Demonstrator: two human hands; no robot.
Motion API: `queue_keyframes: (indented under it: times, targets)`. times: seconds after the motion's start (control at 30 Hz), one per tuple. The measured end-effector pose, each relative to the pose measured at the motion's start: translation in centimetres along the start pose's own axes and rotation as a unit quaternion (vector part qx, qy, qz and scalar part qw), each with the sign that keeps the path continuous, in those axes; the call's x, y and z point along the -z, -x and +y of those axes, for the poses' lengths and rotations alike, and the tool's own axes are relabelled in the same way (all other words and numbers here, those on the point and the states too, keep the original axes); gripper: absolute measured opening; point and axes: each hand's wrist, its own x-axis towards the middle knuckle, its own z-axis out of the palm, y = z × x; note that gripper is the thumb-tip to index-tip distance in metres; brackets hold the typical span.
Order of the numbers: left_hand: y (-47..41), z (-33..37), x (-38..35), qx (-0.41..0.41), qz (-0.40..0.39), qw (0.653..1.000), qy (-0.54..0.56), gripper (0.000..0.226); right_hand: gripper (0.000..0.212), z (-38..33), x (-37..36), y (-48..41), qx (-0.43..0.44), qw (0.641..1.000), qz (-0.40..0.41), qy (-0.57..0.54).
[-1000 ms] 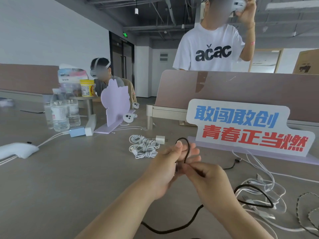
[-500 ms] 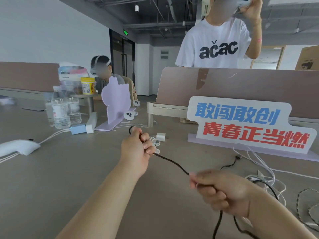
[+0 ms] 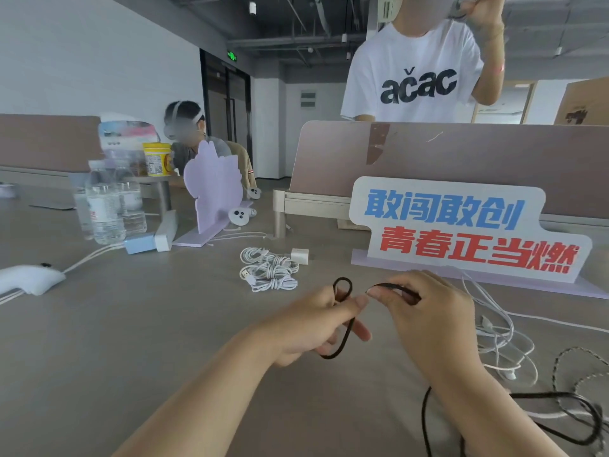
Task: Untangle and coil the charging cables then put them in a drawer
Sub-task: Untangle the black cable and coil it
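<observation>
Gap closing again; you're feeding black cable [image 3: 346,336] from pinching right hand [image 3: 428,318] into gripping left hand [image 3: 309,328] at 9 o'clock; coil growing.

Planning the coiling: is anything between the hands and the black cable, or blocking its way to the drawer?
Nothing: the left hand and right hand both hold the black cable. No drawer is in view, so that path cannot be judged.

Held cable [image 3: 342,328] between left hand [image 3: 306,328] and right hand [image 3: 428,318], above table [image 3: 131,341]. Lay on table: coils [image 3: 268,270] behind hands, charger [image 3: 300,256] just right of coils, sign [image 3: 461,225] behind right hand, loose cables [image 3: 504,341] right of it, bottles [image 3: 105,206] far left.
</observation>
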Motion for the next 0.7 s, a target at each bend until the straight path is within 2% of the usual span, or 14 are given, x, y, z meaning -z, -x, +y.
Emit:
queue_keyframes:
  times: [0.13, 0.33, 0.57, 0.7]
  targets:
    - [0.2, 0.2, -0.3, 0.009, -0.053, 0.998, 0.01, 0.018, 0.009, -0.3, 0.1, -0.1, -0.029, 1.0, -0.006, -0.008]
    - [-0.2, -0.7, -0.8, 0.009, -0.138, 0.988, -0.069, 0.019, 0.012, -0.2, -0.2, 0.1, 0.01, 0.998, -0.055, 0.009]
    - [-0.2, -1.0, -0.5, -0.048, -0.098, 0.987, -0.12, 0.024, 0.011, 0.0, -0.1, -0.1, 0.009, 0.997, -0.058, -0.042]
    - [0.0, -0.8, -0.8, -0.045, -0.108, 0.992, -0.046, 0.02, 0.01, 0.0, -0.2, 0.0, 0.009, 0.997, -0.058, -0.057]
